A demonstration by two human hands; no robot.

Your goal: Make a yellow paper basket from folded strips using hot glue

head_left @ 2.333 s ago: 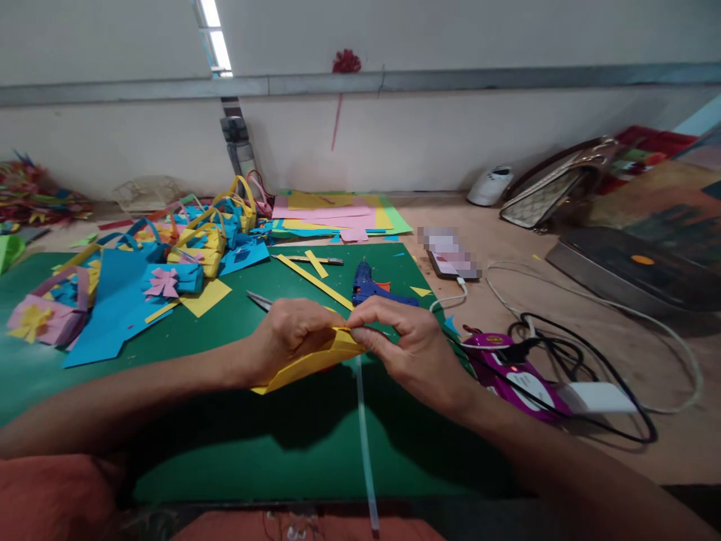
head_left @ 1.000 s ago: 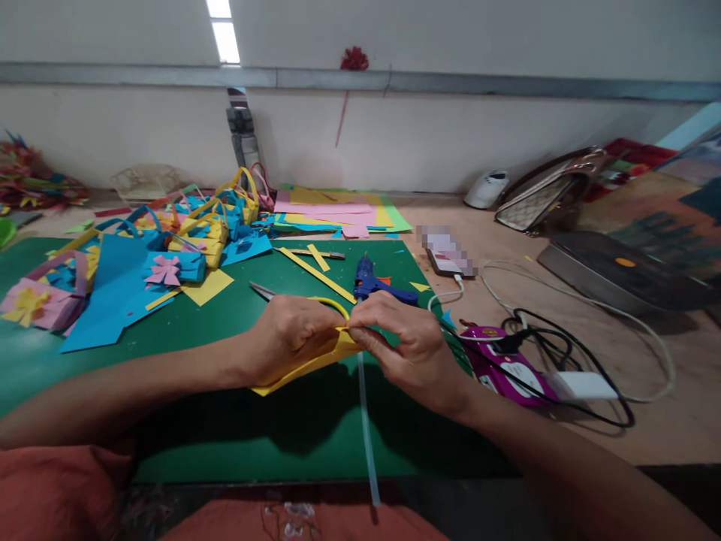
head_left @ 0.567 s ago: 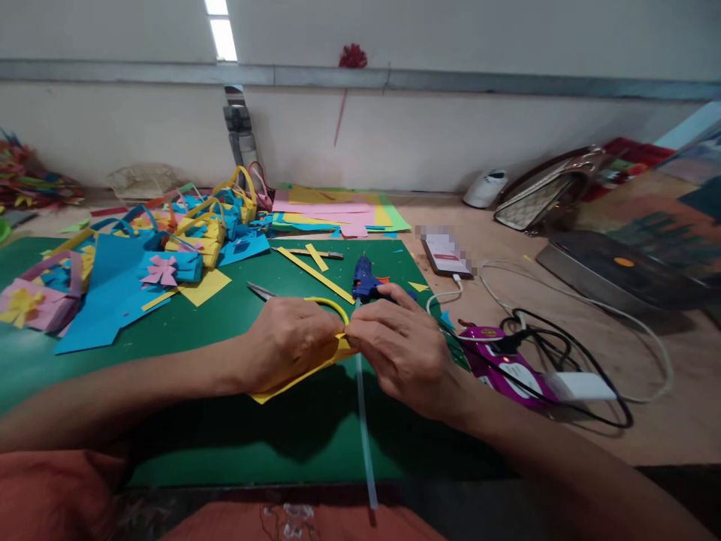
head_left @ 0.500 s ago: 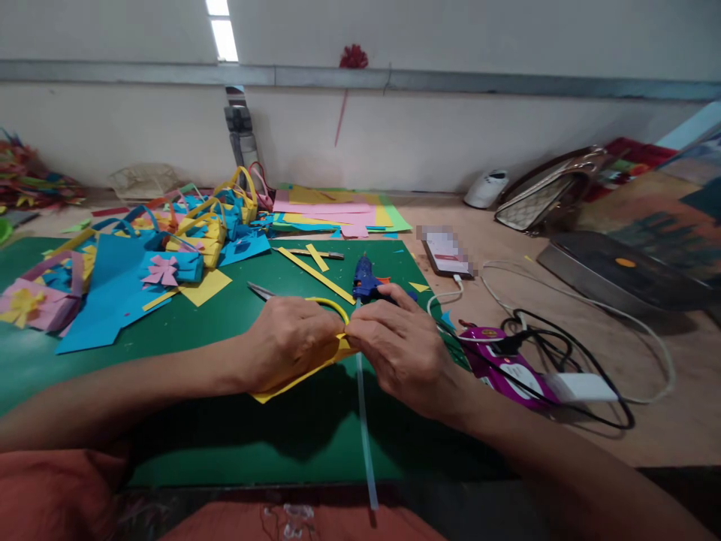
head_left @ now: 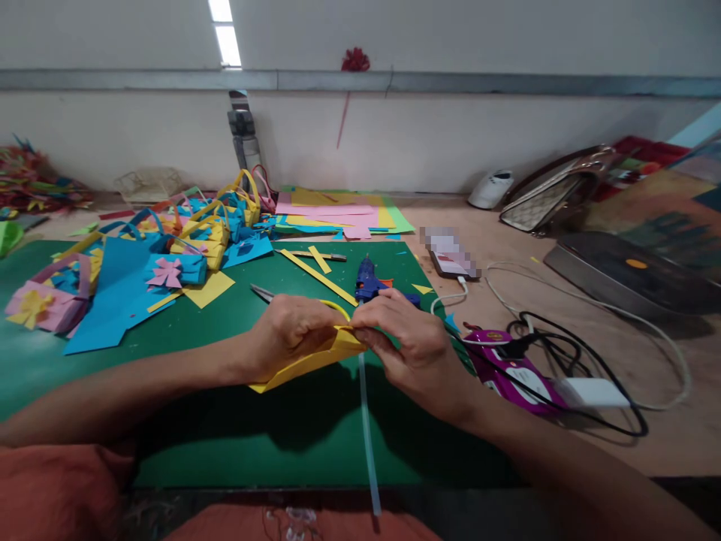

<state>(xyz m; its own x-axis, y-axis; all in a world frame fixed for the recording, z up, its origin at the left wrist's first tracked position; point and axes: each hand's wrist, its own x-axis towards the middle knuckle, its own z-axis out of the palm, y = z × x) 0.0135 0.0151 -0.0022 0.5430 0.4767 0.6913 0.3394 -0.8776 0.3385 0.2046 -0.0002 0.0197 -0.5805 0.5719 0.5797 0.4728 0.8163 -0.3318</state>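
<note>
Between my two hands is a folded yellow paper piece, held above the green mat. My left hand is closed around its left and upper part. With thumb and fingers, my right hand pinches its right end. Just behind the hands lies a blue glue gun, and a long clear glue stick runs from it toward my lap. The blades of a pair of scissors show beyond my left hand; a yellow curve near my fingers could be their handle or a paper strip.
Small paper baskets in pink, blue and yellow crowd the left side beside a blue sheet. Stacked coloured paper lies at the back. On the right are a phone, a purple power strip with tangled cables, and a dark case.
My right fingers have shifted and lifted slightly at the paper's right end, so more of the yellow piece shows. My left hand keeps its hold.
</note>
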